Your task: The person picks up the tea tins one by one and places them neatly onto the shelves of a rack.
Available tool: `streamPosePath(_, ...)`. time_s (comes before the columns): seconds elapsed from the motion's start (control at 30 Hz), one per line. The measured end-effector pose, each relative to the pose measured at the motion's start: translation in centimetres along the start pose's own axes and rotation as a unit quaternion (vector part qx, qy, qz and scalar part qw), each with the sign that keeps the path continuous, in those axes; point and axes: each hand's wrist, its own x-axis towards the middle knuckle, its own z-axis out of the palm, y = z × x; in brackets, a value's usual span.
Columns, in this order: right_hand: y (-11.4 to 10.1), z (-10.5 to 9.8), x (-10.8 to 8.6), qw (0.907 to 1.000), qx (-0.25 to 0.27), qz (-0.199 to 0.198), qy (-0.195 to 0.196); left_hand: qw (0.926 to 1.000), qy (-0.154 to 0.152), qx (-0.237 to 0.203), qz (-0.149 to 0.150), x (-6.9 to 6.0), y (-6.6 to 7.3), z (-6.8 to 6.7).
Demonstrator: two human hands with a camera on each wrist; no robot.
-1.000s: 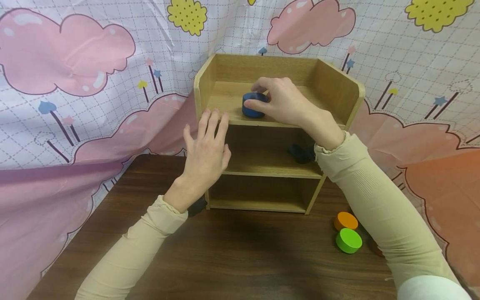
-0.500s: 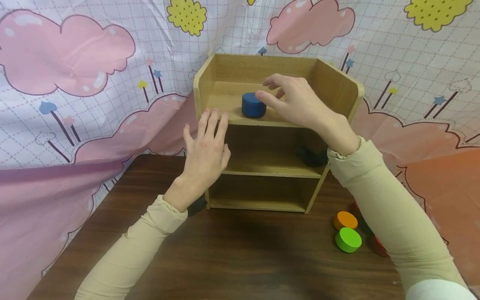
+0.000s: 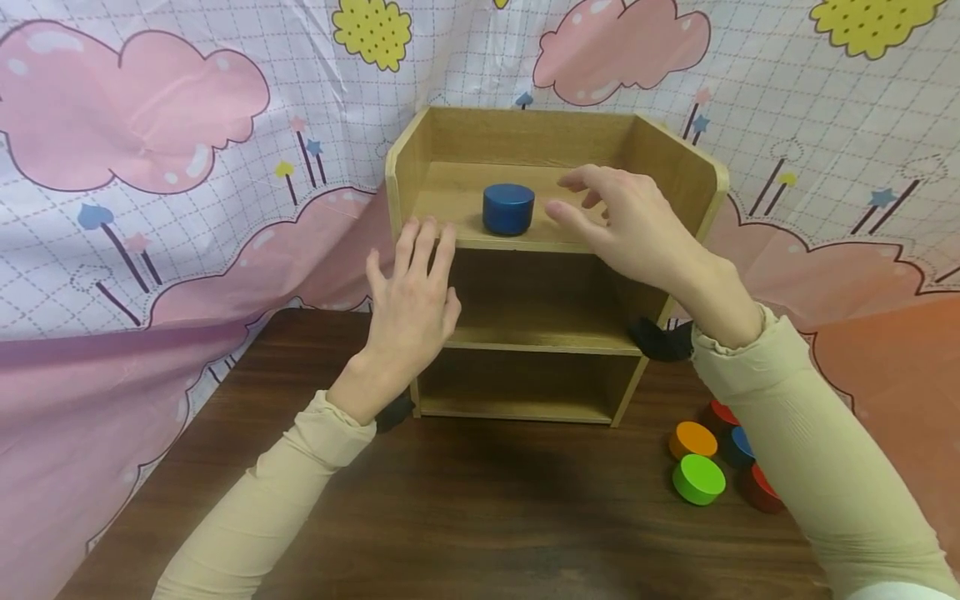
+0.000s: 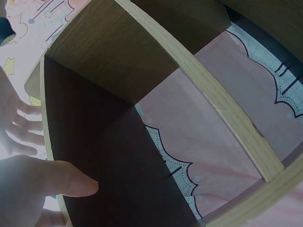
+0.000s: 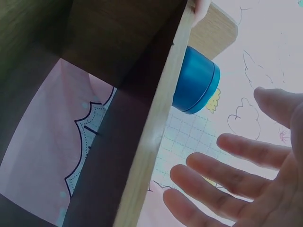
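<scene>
Right hand (image 3: pixel 630 225) is held wide, nothing gripped, just beside the blue cylinder (image 3: pixel 507 210) but apart from it. Cylinder is seated upright on the top shelf (image 3: pixel 457 187), close to the front edge, so it shouldn't be brushed; hand best drawn back sideways, fingers spread. Left hand (image 3: pixel 412 304) is placed at that edge, fingers spread; light pressure advised. Orange cylinder (image 3: pixel 693 440) and green cylinder (image 3: pixel 699 481) are set on the table (image 3: pixel 450 517).
</scene>
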Motion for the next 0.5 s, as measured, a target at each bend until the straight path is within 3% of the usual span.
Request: streamPosePath(0.5,0.5,0.0,-3.8,0.999,-0.01,-0.02,0.039,1.0,0.003,0.006,-0.003,0.0,0.1,0.1)
